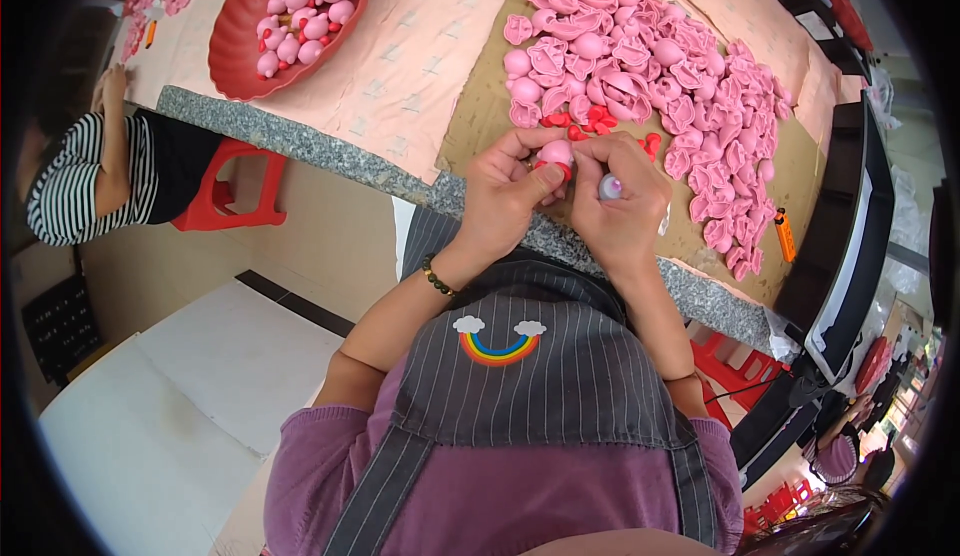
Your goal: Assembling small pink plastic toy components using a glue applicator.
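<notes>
Just over the table's front edge, my left hand [508,188] is closed on a small pink round toy piece [556,153] with a red part at its lower side. My right hand [625,201] meets it, thumb and fingertips pinched close to the piece. Within the curled right fingers sits a small whitish bottle [610,188], its rounded end showing; its tip is hidden. Beyond my hands lie several small red parts [597,118]. Behind and to the right of them spreads a large heap of pink moulded pieces [660,71], some round, some shell-like.
A red scalloped bowl [228,56] at the back left holds several pink-and-red pieces. An orange cutter [784,234] lies at the right of the cardboard [480,121]. A person in a striped sleeve [75,181] sits at the left, near a red stool [235,196].
</notes>
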